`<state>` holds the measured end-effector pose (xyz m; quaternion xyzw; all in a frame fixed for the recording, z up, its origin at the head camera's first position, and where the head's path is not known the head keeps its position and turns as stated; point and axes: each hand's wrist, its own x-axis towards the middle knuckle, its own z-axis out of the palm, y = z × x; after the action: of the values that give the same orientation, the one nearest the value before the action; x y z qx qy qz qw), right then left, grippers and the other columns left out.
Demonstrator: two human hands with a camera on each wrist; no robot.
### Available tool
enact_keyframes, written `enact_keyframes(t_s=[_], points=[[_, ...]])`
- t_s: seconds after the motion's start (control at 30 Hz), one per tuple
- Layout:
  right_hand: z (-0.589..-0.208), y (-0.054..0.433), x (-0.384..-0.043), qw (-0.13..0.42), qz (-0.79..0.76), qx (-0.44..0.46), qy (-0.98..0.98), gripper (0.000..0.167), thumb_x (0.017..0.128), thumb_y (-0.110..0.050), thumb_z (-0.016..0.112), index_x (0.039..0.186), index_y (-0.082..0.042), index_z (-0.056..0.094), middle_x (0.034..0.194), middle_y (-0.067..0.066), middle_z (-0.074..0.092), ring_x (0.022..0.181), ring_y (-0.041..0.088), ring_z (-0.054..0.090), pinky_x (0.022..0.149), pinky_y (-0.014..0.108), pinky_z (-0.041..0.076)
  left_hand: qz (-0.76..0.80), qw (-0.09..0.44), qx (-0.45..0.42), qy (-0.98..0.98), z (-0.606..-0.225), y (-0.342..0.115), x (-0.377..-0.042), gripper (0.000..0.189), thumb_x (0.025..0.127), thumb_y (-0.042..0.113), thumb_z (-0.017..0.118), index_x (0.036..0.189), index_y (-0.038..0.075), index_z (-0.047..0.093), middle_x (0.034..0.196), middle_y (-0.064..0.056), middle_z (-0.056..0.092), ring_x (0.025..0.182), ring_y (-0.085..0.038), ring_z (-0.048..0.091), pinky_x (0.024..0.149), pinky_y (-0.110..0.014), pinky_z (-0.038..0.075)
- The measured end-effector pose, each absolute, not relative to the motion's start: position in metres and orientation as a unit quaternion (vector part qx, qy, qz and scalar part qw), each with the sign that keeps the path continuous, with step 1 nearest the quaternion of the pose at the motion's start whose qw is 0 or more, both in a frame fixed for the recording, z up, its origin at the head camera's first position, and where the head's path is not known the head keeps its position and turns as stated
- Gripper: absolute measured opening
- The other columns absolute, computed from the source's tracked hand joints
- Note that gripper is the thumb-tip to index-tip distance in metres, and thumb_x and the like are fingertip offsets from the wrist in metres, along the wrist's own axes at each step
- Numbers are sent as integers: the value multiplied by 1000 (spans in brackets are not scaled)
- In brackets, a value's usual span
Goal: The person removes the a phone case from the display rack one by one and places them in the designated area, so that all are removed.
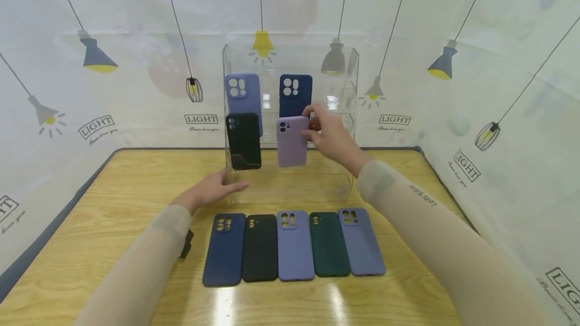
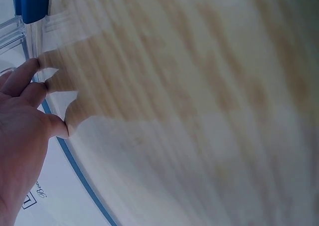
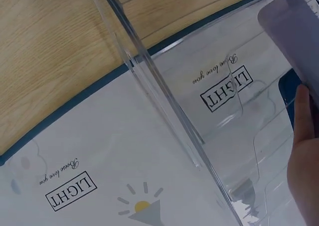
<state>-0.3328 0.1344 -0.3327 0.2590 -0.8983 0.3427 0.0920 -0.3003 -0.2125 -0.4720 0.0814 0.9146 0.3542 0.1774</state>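
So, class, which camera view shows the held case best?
The head view: the held case appears almost whole, its back facing the camera, the right hand at one edge. The right wrist view crops it; the left wrist view shows none.

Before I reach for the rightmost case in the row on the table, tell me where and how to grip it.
I'd likely pinch the rightmost case by its right long edge, around mid-length, coming from the right: it lies flat with that edge free, while its left edge sits close beside the dark green case.
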Motion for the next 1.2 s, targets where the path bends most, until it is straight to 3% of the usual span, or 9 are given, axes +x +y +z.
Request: enact_keyframes(t_s=[0.23, 0.47, 0.67, 0.9, 1.2], points=[[-306, 150, -328, 92, 460, 239, -850, 37, 102, 4, 66, 133, -10, 51, 116, 22, 74, 104, 34, 77, 85, 40, 68, 359, 176, 80, 913, -471, -212, -301, 116, 96, 77, 57, 172, 6, 4, 166, -31, 39, 154, -50, 40, 127, -63, 35], [-286, 196, -317, 48, 527, 180, -829, 37, 104, 0, 65, 135, -12, 50, 108, 14, 69, 94, 16, 76, 80, 42, 69, 354, 175, 85, 915, -467, -209, -299, 116, 96, 78, 56, 172, 7, 5, 166, -31, 40, 154, -50, 40, 126, -63, 36], [-286, 244, -304, -46, 507, 162, -845, 39, 103, -2, 67, 138, -11, 50, 104, 8, 66, 90, 18, 74, 77, 45, 69, 357, 179, 83, 913, -467, -209, -296, 118, 95, 80, 56, 172, 8, 4, 168, -30, 37, 155, -50, 38, 126, -64, 35], [-301, 298, -293, -162, 450, 162, -863, 41, 103, -3, 68, 139, -5, 49, 103, 13, 69, 92, 22, 73, 78, 50, 68, 360, 177, 77, 913, -466, -212, -296, 114, 97, 77, 57, 173, 11, 3, 171, -28, 33, 157, -49, 35, 128, -64, 33], [-348, 359, -282, -271, 414, 108, -862, 50, 103, -10, 69, 145, -2, 42, 112, 16, 67, 99, 23, 69, 82, 51, 68, 355, 172, 85, 915, -468, -210, -298, 114, 96, 79, 56, 173, 10, 7, 168, -29, 37, 155, -50, 38, 127, -64, 35]])
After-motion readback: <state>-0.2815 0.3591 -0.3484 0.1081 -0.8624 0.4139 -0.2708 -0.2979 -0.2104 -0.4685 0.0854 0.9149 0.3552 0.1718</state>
